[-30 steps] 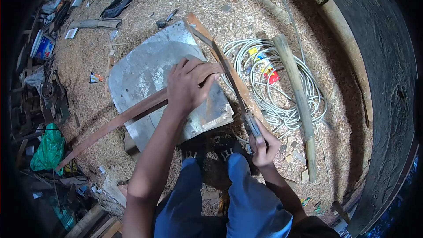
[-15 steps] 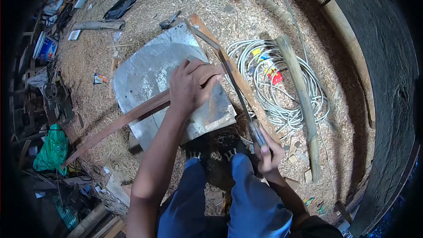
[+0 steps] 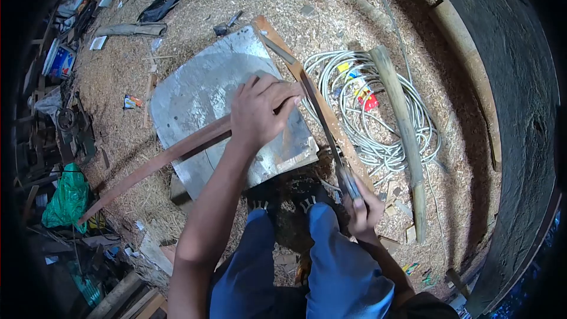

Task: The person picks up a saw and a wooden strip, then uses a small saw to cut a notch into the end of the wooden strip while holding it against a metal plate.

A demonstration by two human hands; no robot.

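My left hand (image 3: 257, 109) is wrapped round a long brown wooden strip (image 3: 177, 149), pressing it on a worn metal-topped block (image 3: 204, 97). The strip runs down to the lower left, past the block's edge. In my right hand (image 3: 363, 207) is the handle of a long, narrow saw (image 3: 322, 115), whose blade slants up to the left and crosses at the strip's right end. Whether its teeth touch the wood cannot be made out. A flat orange-brown board (image 3: 345, 147) lies beneath the saw, along the block's right side.
A coil of pale cable (image 3: 384, 145) and a wooden pole (image 3: 401, 112) lie on the right. A hammer (image 3: 227, 25) is behind the block. A green bag (image 3: 68, 198) and scrap pile are at the left. A dark wall-like surface (image 3: 502, 82) curves along the right.
The saw and my right hand have shifted slightly down and to the right. My left hand remains on the strip, with little movement.
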